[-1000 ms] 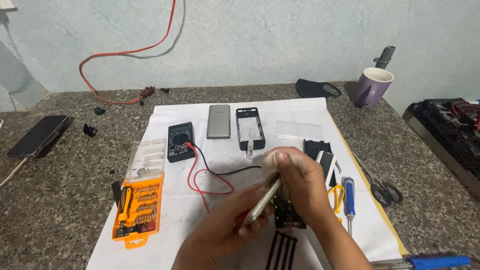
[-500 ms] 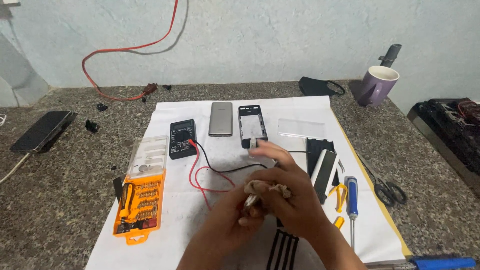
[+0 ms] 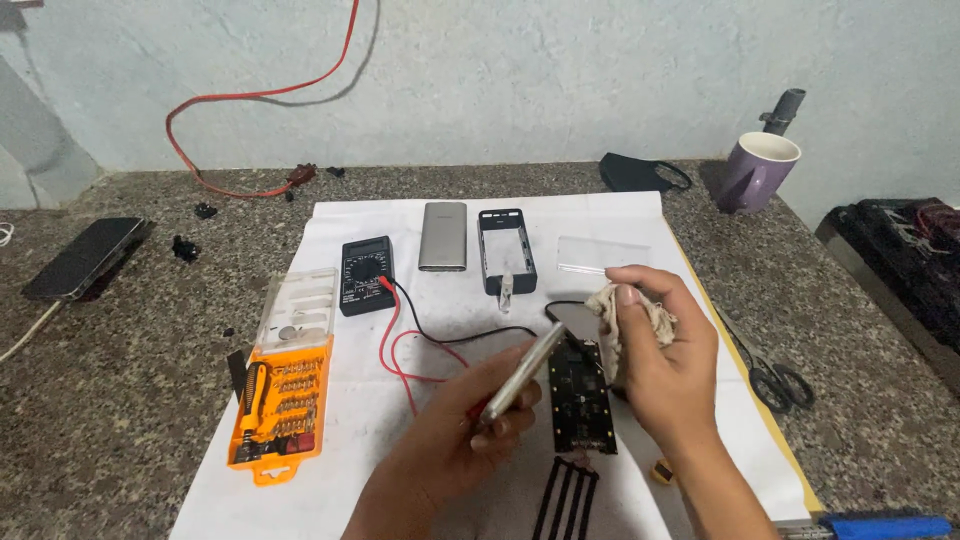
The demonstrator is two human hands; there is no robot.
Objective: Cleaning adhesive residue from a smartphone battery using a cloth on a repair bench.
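1. Nearest, cut off by the lower edge: a black grille (image 3: 565, 497) and, at the lower right corner, a blue handle (image 3: 885, 526) only partly in view.
2. Left hand (image 3: 470, 430), fingers closed round a flat silver plate (image 3: 522, 372) held edge-on and tilted up to the right. Half a second ago both hands were pressed together over it; they now stand apart.
3. Right hand (image 3: 665, 365), pinching a whitish cloth (image 3: 628, 318) between thumb and fingers, lifted to the right of the plate. The cloth no longer touches it.
4. Black board (image 3: 580, 397) on the white sheet (image 3: 640, 215) between the hands, its right edge hidden by the right hand.
5. Left: orange bit set (image 3: 280, 405), lid open.
6. Middle distance: multimeter (image 3: 365, 275) with red and black leads (image 3: 410, 345); their tips are hard to make out behind the left hand.
7. Farther: grey case (image 3: 443, 236), black frame (image 3: 506, 248), clear panel (image 3: 595, 253).
8. Right: scissors (image 3: 775, 378); far right: purple mug (image 3: 757, 172). Far left: phone (image 3: 85, 257).
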